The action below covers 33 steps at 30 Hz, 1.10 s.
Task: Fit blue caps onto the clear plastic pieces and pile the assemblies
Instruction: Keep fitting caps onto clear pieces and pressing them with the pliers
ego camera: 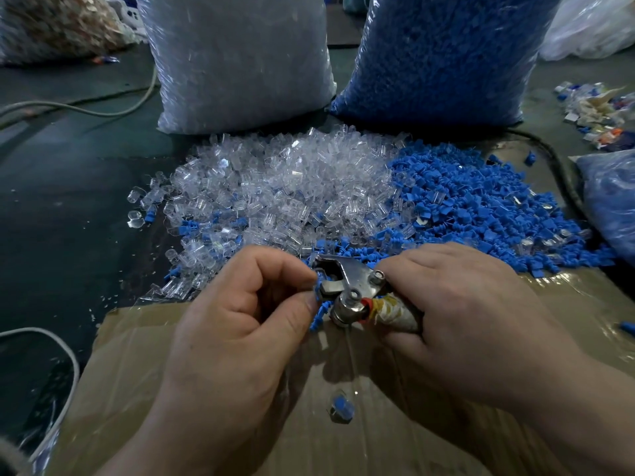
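Right now the fingers (299, 269) of the left hand (240, 314) are curling in tight, thumb and forefinger pinching a blue cap (318, 293) at the mouth of a metal tool (347, 281) just below the middle of the frame. More blue stems are poking out under the thumb tip beside the tool's round nose. Whether a clear piece is sitting inside the mouth I cannot tell. The right hand (464, 314) is wrapping its fingers round the tool's taped handle (395, 316), gripping it with the knuckles up. The two hands are meeting across the tool. Both forearms are coming in from the lower edge, the backs of the hands facing the camera.

Under the hands a sheet of taped cardboard (395, 438) is lying flat. On it, below the tool, one assembly (342, 408) is lying alone, clear with blue inside it. Just above the hands a heap of clear pieces (275, 190) is spreading across the centre, touching a heap of blue caps (481, 207) to its right, the two mixing along the seam. Behind them two plump sacks are standing side by side in the upper part of the frame: a clear-filled sack (240, 60) and a blue-filled sack (439, 56). The dark green bench (68, 207) is carrying all of this. A pale cable (70, 359) is looping at the lower left, and mixed scraps (598, 115) are lying scattered at the upper right edge.
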Motion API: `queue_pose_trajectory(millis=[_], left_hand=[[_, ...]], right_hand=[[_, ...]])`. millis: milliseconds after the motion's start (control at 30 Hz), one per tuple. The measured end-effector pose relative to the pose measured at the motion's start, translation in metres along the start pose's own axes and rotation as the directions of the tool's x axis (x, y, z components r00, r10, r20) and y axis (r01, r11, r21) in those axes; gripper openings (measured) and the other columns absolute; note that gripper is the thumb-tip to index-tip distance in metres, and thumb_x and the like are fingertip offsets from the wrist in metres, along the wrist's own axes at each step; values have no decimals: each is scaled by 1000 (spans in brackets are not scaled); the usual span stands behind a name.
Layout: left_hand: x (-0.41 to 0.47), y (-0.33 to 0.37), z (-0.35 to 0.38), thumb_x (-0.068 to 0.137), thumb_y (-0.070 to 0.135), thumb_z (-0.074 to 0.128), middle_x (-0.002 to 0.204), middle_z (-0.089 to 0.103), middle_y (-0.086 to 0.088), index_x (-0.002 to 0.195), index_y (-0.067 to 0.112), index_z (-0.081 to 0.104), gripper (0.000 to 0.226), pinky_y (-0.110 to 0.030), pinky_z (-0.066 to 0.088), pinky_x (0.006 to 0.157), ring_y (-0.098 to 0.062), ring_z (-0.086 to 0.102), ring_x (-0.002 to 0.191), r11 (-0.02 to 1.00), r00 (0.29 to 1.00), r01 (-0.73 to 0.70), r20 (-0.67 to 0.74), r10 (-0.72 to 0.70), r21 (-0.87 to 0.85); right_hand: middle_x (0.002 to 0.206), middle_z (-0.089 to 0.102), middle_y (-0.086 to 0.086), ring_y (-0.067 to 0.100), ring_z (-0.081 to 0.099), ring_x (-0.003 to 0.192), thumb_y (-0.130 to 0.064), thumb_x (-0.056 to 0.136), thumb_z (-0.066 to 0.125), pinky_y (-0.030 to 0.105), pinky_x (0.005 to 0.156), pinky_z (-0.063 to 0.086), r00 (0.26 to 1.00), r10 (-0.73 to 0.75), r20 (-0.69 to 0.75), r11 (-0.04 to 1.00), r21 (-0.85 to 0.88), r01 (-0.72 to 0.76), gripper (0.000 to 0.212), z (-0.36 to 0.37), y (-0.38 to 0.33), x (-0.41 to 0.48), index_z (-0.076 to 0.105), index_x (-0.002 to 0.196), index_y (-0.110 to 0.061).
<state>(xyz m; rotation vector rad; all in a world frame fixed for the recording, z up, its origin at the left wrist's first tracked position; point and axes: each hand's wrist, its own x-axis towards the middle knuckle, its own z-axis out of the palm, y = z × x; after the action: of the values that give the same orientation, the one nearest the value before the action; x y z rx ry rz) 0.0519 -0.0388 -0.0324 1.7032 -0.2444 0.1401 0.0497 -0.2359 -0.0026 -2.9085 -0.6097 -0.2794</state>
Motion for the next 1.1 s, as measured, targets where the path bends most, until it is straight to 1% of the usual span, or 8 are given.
queue_pose_trajectory(millis=[200,467,733,800,867,967,1033,1100], left_hand=[[0,-3,-1,66,47,67,73,67,1,87,40,68,21,-28,48,52,-12,56,57,1000,1000,10,-5,-10,16],[0,-5,0,68,44,67,71,66,3,86,40,69,18,-20,47,50,-7,55,55,1000,1000,-6,11,7,-30],[0,-3,-2,69,46,66,76,68,1,89,41,68,20,-29,49,50,-11,56,56,999,1000,0,-4,0,33],[0,-1,-2,70,45,68,75,67,1,88,42,67,18,-33,50,51,-14,57,57,997,1000,8,-15,-7,78],[1,-1,-3,72,37,71,71,66,5,86,44,66,16,-29,49,51,-11,56,56,990,999,25,-50,-18,136],[2,-4,-5,72,29,67,62,62,9,83,40,67,16,-29,48,50,-10,53,53,986,991,86,-112,-70,145],[1,-5,-3,72,28,70,56,60,7,82,37,67,13,-36,47,51,-14,53,51,982,987,151,-65,-144,112],[0,-5,0,77,23,76,53,60,5,81,36,68,15,-30,46,47,-11,54,47,974,978,204,14,-207,98]], right_hand=[[62,44,-14,15,46,58,-49,73,46,27,61,32,1000,-6,-16,1000,8,6,21,1,0,0,44,72,-28],[60,42,-14,14,43,55,-49,73,44,26,59,29,999,-9,-32,1000,-3,9,21,3,1,0,41,70,-29],[60,42,-12,16,41,55,-46,75,49,27,57,30,996,-13,-85,1000,9,14,22,4,-1,1,39,70,-27],[67,51,-12,16,48,62,-51,75,45,28,60,36,999,2,-52,1000,12,-1,27,5,1,1,54,78,-25],[76,60,-13,15,57,71,-58,77,42,29,66,45,999,30,-31,1000,7,-30,41,6,5,0,63,94,-27],[85,63,-13,15,59,78,-66,78,39,31,69,44,996,90,-16,995,-36,-90,51,8,11,2,61,107,-29],[92,62,-11,17,54,85,-71,79,35,35,74,44,989,140,44,985,-112,-134,58,10,16,9,58,112,-29],[99,61,-9,18,49,92,-72,77,35,38,81,41,979,181,98,974,-159,-164,64,11,19,16,56,118,-29]])
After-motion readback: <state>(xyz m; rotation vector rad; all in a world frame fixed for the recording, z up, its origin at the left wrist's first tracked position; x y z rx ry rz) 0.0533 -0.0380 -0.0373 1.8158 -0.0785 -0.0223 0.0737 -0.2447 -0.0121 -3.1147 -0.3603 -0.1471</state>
